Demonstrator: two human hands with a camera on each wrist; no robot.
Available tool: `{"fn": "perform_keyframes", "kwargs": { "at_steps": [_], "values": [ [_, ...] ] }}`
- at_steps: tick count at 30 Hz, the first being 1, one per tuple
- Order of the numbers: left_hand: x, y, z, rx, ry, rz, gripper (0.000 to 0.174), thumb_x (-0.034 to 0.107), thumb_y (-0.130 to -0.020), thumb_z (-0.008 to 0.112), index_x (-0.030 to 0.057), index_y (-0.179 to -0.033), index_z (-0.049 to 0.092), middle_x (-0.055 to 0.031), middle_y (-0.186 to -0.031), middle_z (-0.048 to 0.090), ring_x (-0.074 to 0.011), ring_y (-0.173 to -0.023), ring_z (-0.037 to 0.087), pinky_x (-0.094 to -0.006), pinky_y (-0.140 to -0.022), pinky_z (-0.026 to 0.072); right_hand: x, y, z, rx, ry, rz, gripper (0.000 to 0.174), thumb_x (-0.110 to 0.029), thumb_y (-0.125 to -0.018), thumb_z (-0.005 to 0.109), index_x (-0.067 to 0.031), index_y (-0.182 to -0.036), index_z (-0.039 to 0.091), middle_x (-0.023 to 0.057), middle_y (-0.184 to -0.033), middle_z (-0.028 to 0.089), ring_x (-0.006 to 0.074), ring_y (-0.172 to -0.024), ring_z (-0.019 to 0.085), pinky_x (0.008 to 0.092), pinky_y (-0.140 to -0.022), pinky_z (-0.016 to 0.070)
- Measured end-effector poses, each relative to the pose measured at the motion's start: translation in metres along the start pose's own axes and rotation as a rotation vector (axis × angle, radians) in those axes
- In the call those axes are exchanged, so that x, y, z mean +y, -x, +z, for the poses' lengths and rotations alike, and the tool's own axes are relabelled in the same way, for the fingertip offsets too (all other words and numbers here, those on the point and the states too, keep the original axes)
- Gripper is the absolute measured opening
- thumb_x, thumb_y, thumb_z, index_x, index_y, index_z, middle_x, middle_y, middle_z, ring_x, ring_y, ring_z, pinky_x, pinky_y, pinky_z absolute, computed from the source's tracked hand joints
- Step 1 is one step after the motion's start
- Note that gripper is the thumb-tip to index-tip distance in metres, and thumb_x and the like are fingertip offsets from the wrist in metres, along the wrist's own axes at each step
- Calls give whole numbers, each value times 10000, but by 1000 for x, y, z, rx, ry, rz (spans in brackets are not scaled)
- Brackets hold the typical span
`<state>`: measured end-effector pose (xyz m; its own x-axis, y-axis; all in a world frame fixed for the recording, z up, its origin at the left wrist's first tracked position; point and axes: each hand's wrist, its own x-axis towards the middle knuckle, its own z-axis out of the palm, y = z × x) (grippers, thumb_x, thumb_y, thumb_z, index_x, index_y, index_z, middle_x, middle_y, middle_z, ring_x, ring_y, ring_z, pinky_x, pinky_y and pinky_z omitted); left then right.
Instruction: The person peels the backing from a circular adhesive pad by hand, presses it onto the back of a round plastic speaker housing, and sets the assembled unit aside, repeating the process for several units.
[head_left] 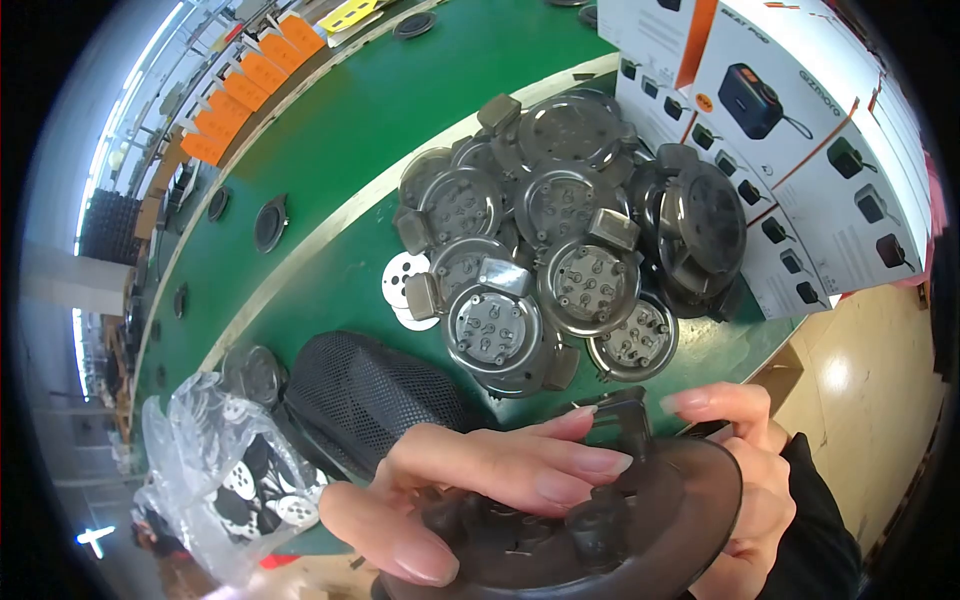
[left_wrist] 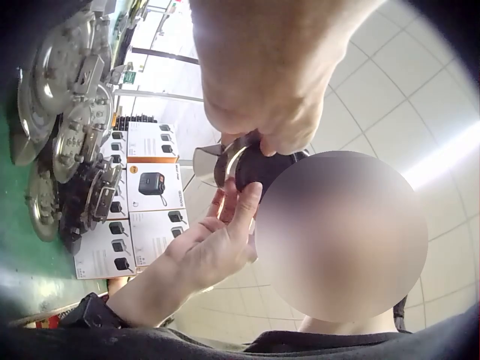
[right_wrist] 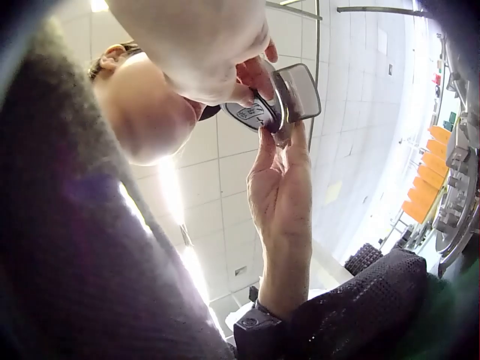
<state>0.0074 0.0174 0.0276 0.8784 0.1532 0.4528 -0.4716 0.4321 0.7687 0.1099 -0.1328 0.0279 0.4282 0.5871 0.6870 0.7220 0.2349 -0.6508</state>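
Note:
Both hands hold one dark, translucent round housing close to the camera in the head view. The left hand lies over its near side, fingers reaching across the inner posts; in the right wrist view the left hand pinches the edge from below. Behind the right rim is the right hand, its index finger raised. In the left wrist view, the right hand has thumb and fingertips on a dark round face of the piece. A clear rectangular tab projects from its side.
Similar housings lie heaped on the green table. White printed boxes stand at the right. Left of the heap are white perforated discs, a black mesh bag and a plastic bag of small parts. Orange cards stand farther off.

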Motion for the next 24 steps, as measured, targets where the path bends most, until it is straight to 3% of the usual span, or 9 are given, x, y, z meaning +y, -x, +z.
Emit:
{"fn": "perform_keyframes", "kwargs": {
  "at_steps": [2, 3, 5, 6, 8, 12, 15, 20, 24],
  "values": [
    [-1, 0, -1, 20, -22, 13, 211, 236, -915, 386, 162, -1112, 412, -255, -1034, 432, -475, -1030, 439, -629, -980, 188, -8, 2, 11, 293, -121, 166, 152, -39, -627, 664, 36, -731, 580, 101, -660, 578, 339, -758, 577, 461, -783, 426],
    [-1, 2, 0, 51, -37, 30, 191, 236, -910, 404, 157, -1084, 409, -311, -1039, 450, -516, -1003, 450, -626, -959, 220, -35, -16, 37, 613, -252, 372, 158, -35, -628, 662, 34, -741, 578, 100, -661, 577, 335, -750, 577, 458, -778, 427],
    [-6, 2, -1, 72, -13, 91, 171, 230, -905, 423, 152, -1057, 407, -365, -1043, 468, -557, -973, 463, -625, -936, 254, -40, -21, 45, 741, -243, 475, 161, -12, -568, 655, 12, -714, 593, 77, -640, 588, 301, -729, 592, 393, -734, 448],
    [-11, 2, -4, 63, 25, 135, 168, 223, -905, 423, 151, -1057, 407, -363, -1043, 469, -557, -969, 465, -627, -934, 256, -23, -10, 35, 548, -107, 370, 175, 9, -507, 649, -9, -677, 610, 54, -617, 599, 273, -716, 607, 332, -695, 468],
    [-17, 3, -6, 64, 77, 197, 164, 211, -904, 424, 149, -1055, 407, -359, -1042, 470, -557, -963, 469, -628, -931, 261, -14, -3, 27, 331, 20, 286, 179, 3, -475, 642, -32, -649, 618, 42, -612, 612, 256, -723, 611, 294, -689, 467],
    [-21, 3, -3, 123, 83, 245, 149, 190, -900, 427, 144, -1039, 399, -342, -1012, 481, -545, -933, 492, -630, -919, 285, -22, 1, 23, 243, -10, 371, 124, -103, -591, 636, -41, -686, 585, 82, -680, 619, 300, -803, 567, 389, -819, 380],
    [-23, 0, 5, 207, 12, 284, 143, 176, -901, 421, 140, -1028, 366, -325, -966, 489, -522, -885, 525, -621, -864, 359, -20, 2, 21, 214, -9, 363, 144, -135, -640, 643, -35, -716, 573, 97, -704, 623, 297, -750, 575, 443, -835, 380],
    [-33, 9, 2, 304, -223, 293, 185, 105, -891, 428, 109, -1023, 299, -323, -897, 492, -473, -808, 565, -530, -755, 482, 4, 7, 17, 150, -56, 28, 182, -119, -680, 673, -10, -730, 537, 113, -695, 619, 266, -615, 600, 520, -793, 419],
    [-33, 12, -2, 367, -240, 275, 270, 46, -860, 477, 41, -1041, 277, -341, -882, 500, -419, -764, 590, -471, -740, 515, 10, 3, 23, 187, -24, -14, 224, -43, -693, 697, -24, -713, 475, 111, -655, 606, 213, -571, 609, 543, -809, 412]
  ]
}}
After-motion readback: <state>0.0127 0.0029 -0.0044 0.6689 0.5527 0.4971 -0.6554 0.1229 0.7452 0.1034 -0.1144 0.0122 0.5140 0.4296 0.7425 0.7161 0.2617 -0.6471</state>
